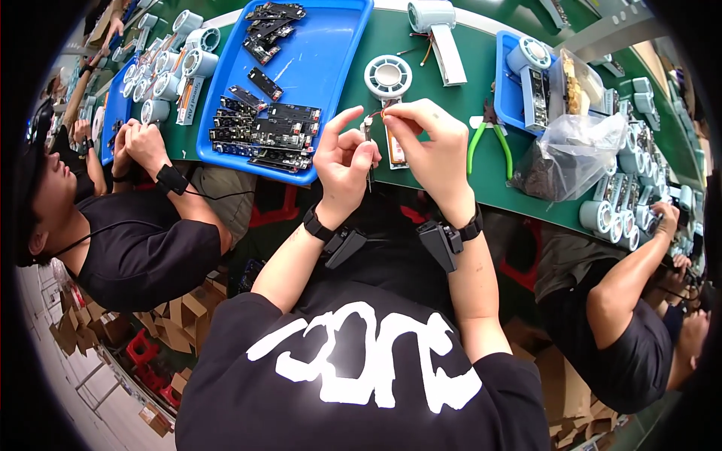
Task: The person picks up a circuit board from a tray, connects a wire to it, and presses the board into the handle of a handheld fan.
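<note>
My left hand holds a small dark circuit board, seen nearly edge-on, between thumb and fingers. Red and dark wires run beside the board's upper end, and my right hand pinches them between thumb and forefinger. Just beyond my hands lies a light blue handheld fan with a round slotted head. Its handle lies partly hidden under my right hand, with something orange and white inside.
A blue tray of loose circuit boards is at left. Green-handled pliers, a plastic bag and a smaller blue tray lie at right. Another fan stands behind. Co-workers sit on both sides.
</note>
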`<state>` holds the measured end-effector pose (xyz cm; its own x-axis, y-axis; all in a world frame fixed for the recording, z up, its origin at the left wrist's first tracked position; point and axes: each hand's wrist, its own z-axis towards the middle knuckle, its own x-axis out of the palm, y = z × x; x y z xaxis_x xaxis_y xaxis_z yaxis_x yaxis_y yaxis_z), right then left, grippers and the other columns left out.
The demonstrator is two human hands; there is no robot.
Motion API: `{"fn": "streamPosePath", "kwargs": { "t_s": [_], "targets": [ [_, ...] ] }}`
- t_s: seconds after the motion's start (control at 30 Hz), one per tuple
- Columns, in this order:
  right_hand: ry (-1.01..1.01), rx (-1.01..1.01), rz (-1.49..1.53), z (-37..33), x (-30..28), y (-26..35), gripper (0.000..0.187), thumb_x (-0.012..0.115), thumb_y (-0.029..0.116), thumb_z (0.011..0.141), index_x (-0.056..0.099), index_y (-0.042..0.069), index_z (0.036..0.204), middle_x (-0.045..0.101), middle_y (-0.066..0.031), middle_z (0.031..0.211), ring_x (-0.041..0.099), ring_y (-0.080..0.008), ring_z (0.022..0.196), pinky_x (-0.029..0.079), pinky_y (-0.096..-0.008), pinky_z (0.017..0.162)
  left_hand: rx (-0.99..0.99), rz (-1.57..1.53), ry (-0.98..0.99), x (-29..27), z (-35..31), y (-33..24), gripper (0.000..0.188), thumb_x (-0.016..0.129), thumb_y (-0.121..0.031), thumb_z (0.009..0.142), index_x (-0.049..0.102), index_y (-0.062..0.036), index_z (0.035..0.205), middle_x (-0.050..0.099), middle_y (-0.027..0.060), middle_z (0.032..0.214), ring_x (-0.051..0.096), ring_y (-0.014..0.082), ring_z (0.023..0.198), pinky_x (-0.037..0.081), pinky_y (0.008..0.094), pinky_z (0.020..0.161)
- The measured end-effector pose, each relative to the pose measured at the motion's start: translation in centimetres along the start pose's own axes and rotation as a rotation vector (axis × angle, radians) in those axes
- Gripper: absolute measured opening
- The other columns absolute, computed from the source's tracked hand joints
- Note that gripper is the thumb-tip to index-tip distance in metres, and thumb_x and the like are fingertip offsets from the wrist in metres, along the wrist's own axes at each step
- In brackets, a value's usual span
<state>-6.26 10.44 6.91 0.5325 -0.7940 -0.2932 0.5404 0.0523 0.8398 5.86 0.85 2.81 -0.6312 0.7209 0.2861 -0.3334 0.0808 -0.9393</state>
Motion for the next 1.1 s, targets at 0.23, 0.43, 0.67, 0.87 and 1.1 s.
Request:
{"fn": "streamPosePath", "kwargs": {
  "t_s": [0.23,0.43,0.67,0.87,1.1],
  "targets": [
    [-0.027,0.175,0.012,-0.8,-0.5,0.9,0.009,0.067,-0.002,0.092,0.072,-0.002,0.099,0.073,-0.0068,0.085,0.068,-0.0107,0.072,0.053,-0.0251,0.065,-0.050,0.016,0.036,-0.4,0.3,0.2,0.047,0.065,-0.004,0.093,0.052,0.0002,0.137,0.066,0.0036,0.079,0.062,0.0066,0.069,0.049,0.0199,0.062],
    [0.064,0.481,0.371,-0.9,-1.1,0.7,0.009,0.065,-0.001,0.095,0.069,-0.005,0.102,0.073,-0.0093,0.086,0.069,-0.0131,0.072,0.055,-0.0255,0.066,-0.082,0.076,0.077,-0.6,0.1,0.3,0.044,0.067,-0.006,0.093,0.054,-0.0005,0.135,0.067,0.0022,0.075,0.061,0.0048,0.065,0.048,0.0201,0.059],
    [0.149,0.576,0.507,-0.3,-1.6,0.2,0.008,0.062,-0.002,0.095,0.062,-0.003,0.103,0.074,-0.0149,0.090,0.070,-0.0159,0.070,0.057,-0.0279,0.068,-0.077,0.079,0.160,-1.0,0.4,-0.1,0.042,0.063,-0.005,0.094,0.054,0.0006,0.135,0.065,0.0022,0.077,0.061,0.0055,0.068,0.048,0.0200,0.060],
    [0.141,0.662,0.611,-0.5,-2.2,-1.0,0.007,0.059,0.001,0.097,0.058,-0.001,0.104,0.074,-0.0174,0.092,0.067,-0.0160,0.062,0.054,-0.0261,0.059,-0.101,0.083,0.167,-0.7,1.0,-1.1,0.042,0.057,-0.004,0.095,0.052,0.0011,0.136,0.062,0.0019,0.076,0.058,0.0058,0.066,0.045,0.0209,0.058],
    [0.277,0.794,0.816,-0.5,-3.1,-1.5,0.009,0.055,0.007,0.100,0.057,0.001,0.106,0.075,-0.0216,0.097,0.056,-0.0118,0.046,0.044,-0.0224,0.042,-0.160,0.283,0.284,-0.2,1.2,-3.5,0.041,0.050,-0.007,0.096,0.051,0.0010,0.136,0.057,0.0020,0.070,0.047,0.0068,0.060,0.040,0.0253,0.055]
  ]
}}
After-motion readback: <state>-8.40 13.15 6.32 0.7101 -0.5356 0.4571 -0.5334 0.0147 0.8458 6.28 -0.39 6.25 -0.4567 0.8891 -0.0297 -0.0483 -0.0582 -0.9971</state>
